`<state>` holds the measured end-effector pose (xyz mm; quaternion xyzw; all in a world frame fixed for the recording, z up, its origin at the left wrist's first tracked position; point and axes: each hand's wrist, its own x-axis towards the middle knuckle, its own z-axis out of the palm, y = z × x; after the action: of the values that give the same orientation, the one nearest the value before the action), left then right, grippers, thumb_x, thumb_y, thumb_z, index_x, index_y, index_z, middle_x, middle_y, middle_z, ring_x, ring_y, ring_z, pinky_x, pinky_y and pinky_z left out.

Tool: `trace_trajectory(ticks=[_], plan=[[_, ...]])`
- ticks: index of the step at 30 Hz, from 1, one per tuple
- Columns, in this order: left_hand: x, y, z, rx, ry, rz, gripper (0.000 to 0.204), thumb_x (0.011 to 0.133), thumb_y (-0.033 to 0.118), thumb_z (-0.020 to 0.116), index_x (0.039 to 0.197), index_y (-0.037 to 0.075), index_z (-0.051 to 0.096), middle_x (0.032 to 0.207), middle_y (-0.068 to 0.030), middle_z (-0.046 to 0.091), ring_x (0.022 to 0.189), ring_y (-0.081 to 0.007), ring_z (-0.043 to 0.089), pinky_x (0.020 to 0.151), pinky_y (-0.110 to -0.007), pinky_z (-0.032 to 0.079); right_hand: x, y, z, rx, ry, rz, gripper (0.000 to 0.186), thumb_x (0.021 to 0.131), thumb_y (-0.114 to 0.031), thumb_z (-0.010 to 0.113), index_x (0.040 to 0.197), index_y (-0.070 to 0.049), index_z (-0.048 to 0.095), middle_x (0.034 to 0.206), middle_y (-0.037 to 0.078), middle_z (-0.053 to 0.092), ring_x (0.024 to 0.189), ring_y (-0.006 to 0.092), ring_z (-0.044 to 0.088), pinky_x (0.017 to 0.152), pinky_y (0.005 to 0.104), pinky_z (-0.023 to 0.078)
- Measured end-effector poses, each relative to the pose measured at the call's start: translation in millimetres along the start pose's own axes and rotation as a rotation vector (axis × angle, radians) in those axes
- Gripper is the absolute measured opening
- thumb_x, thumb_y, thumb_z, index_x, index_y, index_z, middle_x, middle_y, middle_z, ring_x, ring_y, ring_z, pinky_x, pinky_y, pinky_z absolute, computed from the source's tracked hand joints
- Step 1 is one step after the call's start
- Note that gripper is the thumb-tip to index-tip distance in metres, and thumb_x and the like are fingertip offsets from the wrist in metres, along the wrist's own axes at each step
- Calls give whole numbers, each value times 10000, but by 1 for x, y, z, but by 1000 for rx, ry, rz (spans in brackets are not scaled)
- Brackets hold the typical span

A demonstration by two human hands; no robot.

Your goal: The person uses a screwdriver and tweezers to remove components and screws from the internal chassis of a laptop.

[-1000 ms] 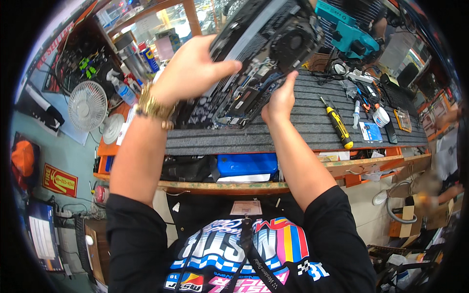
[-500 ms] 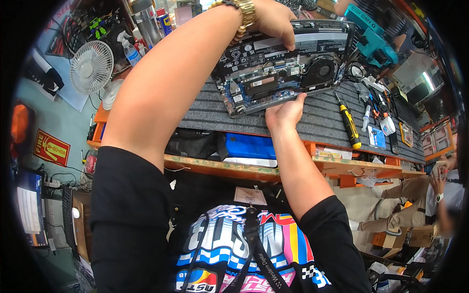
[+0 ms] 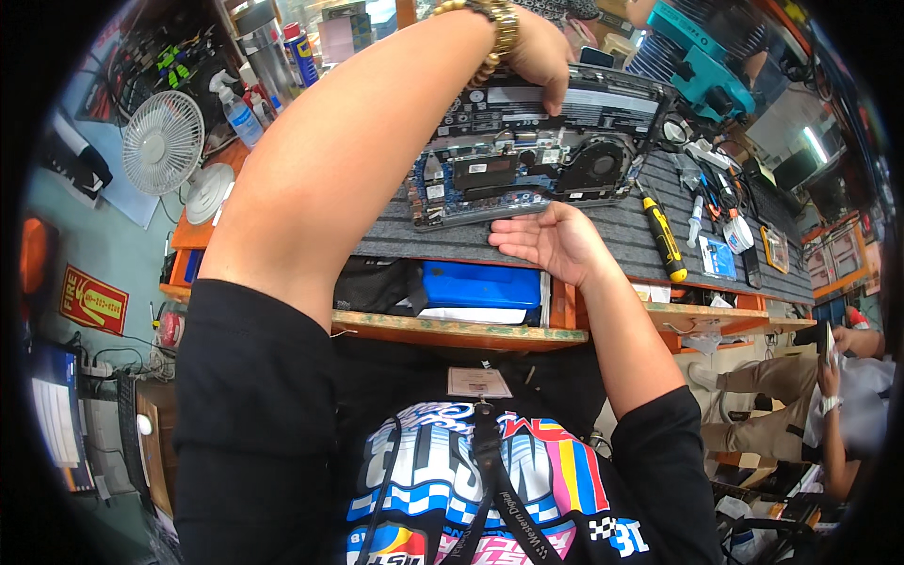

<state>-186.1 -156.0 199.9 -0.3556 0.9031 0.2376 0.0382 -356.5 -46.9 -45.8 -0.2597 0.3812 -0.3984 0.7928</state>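
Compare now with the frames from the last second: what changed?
The opened laptop swung from a steep slant to lie more squarely across the striped mat. The right hand has apparently let go of its near edge, palm up beside it; contact is unclear. Unchanged: the left hand keeps its hold; the yellow-black screwdriver lies on the mat.

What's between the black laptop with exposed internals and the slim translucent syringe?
A yellow-and-black screwdriver lies on the grey striped mat between the laptop and the syringe, as the head view shows.
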Motion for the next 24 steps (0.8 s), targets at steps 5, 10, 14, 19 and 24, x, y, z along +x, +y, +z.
trace_trajectory(ticks=[5,10,14,19,24], plan=[[28,-25,16,-24,50,25,444,823,214,860,1222,39,773,1042,-127,818,894,-213,764,851,-365,589,2,-9,-4,-123,64,38,556,969,-151,423,1403,196,416,1329,389,638,1142,483,728,994,507,631],[20,-16,20,83,37,44,449,815,249,858,1206,46,775,1018,-127,819,879,-212,775,833,-360,593,-6,-11,-9,-140,37,41,532,986,-137,452,1405,190,421,1327,380,644,1140,476,732,971,509,637],[14,-12,24,114,71,6,429,827,241,835,1201,40,772,1003,-127,816,849,-206,775,810,-353,601,-26,-9,-4,-284,41,-34,449,991,-93,472,1384,125,480,1229,317,691,1039,422,763,867,463,654],[9,-3,24,161,72,-31,466,814,258,850,1238,78,782,1061,-117,818,932,-232,777,899,-377,582,-46,-19,-49,-682,377,-406,178,1015,-64,547,1147,13,638,865,105,699,644,178,701,498,290,537],[6,-5,25,252,103,22,458,866,279,832,1231,15,749,1042,-154,809,911,-248,776,875,-379,596,-38,-39,-103,-526,796,-863,225,1047,-118,603,1247,-17,627,976,81,686,584,111,605,443,257,472]])
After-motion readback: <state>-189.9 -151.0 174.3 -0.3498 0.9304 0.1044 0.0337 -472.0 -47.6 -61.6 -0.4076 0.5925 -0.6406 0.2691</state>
